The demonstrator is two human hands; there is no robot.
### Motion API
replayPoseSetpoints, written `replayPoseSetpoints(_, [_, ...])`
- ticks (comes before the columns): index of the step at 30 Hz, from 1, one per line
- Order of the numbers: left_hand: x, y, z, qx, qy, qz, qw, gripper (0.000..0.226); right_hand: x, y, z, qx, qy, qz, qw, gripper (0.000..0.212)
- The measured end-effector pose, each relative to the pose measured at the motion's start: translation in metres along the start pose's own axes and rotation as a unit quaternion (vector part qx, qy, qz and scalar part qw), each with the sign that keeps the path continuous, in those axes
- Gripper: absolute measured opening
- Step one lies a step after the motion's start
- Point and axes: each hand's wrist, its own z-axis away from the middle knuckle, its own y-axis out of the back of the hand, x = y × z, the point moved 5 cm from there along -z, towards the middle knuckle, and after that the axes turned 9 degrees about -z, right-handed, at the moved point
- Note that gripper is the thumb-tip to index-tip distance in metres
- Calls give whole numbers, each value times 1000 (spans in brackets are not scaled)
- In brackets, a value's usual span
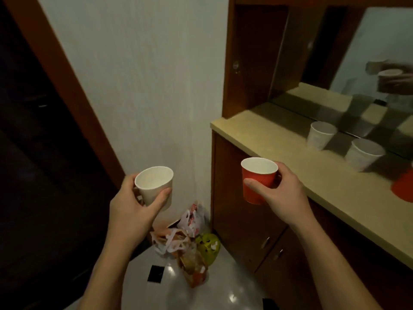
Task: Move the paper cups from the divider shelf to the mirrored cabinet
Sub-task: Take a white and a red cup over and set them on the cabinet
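Observation:
My left hand (pixel 131 211) grips a white paper cup (pixel 155 185), upright and empty, in front of the white wall. My right hand (pixel 281 193) holds a red paper cup (pixel 257 182), upright, just left of the mirrored cabinet's beige counter (pixel 279 139). On that counter stand two white paper cups (pixel 320 135) (pixel 363 154) near the mirror (pixel 368 63). Part of a red cup (pixel 403 186) shows at the right edge. The mirror reflects my hands and cups.
Brown cabinet doors (pixel 241 220) with small handles sit under the counter. Plastic bags and a green item (pixel 190 245) lie on the glossy tiled floor in the corner. A dark doorway with a wooden frame (pixel 64 86) fills the left.

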Motion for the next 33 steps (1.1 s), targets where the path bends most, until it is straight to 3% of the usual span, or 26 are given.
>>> replayPoseSetpoints(15, [83,-207,-171,-138,-105,81,982,63,56,57,-136,139,-28,-3,990,73])
replayPoseSetpoints(25, [113,-292,-241,-200,-148,102,963,72,79,49,-193,179,-54,-8,982,69])
replayPoseSetpoints(33, [117,-342,-284,-246,-177,95,948,66,89,43,-223,237,-94,-25,967,70])
